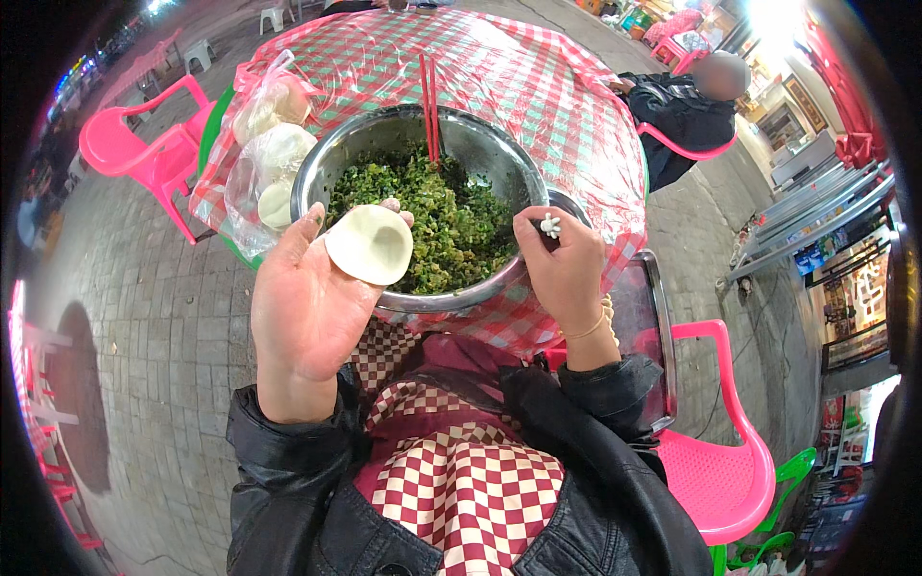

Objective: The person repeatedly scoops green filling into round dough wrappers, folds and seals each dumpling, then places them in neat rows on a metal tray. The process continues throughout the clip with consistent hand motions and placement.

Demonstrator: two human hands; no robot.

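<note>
My left hand [312, 302] is palm up over the near left rim of a large steel bowl [538, 182]. A pale round dough wrapper [370, 245] rests across its fingers, the thumb to the left of it. Chopped green filling [451, 226] lies in the bowl, with red chopsticks [429, 106] standing in it. At the bowl's right rim my right hand [567, 264] is closed, thumb against bent fingers. A small white flower-shaped piece [549, 226] and something dark show at its grip; what it holds is unclear.
Clear bags of round wrappers [274, 144] lie left of the bowl on a checked, plastic-covered table [336, 58]. Pink chairs stand left [154, 134] and right [715, 470]. A metal-edged tray [663, 336] is at my right. A person [687, 106] sits at the table's far right.
</note>
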